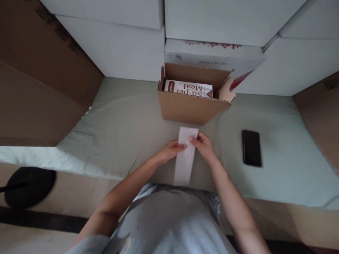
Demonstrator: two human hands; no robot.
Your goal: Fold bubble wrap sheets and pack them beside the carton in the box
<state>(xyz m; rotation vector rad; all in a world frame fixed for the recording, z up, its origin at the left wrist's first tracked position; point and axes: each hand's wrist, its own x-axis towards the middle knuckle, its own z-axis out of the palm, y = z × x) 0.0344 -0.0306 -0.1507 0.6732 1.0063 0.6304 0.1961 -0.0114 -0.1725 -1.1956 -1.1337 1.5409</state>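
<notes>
A long white strip of paper [184, 159] lies lengthwise on the cloth-covered table [122, 123] in front of me. My left hand [171, 150] pinches its left edge near the far end. My right hand [202, 144] pinches the right edge at the same height, fingers curled onto the strip. Just beyond the strip stands a small open cardboard box [189, 106] holding a white packet [188, 89] printed "Super Meal".
A black phone [251, 148] lies flat to the right of my hands. Large white cartons [127, 49] are stacked along the back. Brown cardboard boxes [34, 88] flank the table on both sides. A black round object [30, 187] sits on the floor at lower left.
</notes>
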